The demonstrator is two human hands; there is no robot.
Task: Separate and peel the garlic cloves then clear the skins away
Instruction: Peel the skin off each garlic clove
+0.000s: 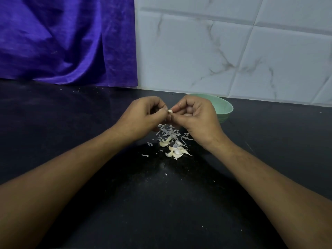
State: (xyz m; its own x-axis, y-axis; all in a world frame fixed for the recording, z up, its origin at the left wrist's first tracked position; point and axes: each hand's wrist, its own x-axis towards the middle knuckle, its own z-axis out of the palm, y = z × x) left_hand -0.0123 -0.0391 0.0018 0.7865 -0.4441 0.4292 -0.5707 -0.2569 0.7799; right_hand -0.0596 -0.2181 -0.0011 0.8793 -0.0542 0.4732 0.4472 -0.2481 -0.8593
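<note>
Here, two bare forearms reach forward over a black countertop [71, 123], and the hands meet just in front of a pale green bowl [224, 108] that sits near the tiled wall [215, 51]. The left hand [142, 114] and the right hand [195, 115] pinch a single small garlic clove [170, 111] between their fingertips, both grips narrow and closed on it, held in the air just left of the bowl. Nearer the person than the bowl, directly below the hands, a loose pile of papery skins [168, 132] lies on the counter, and just nearer still rests a cluster of cloves [177, 150]; whether those are peeled is hard to tell. The bowl's inside is mostly hidden behind the right hand, so its contents cannot be seen. A purple cloth [62, 42] hangs far left of the bowl. Judging from this, peeling is under way and clearing has not begun. The clove is tiny and probably slick, so it could slip from the pinch and drop into the skins, and the light flakes could scatter across the counter with any brush of a wrist.
</note>
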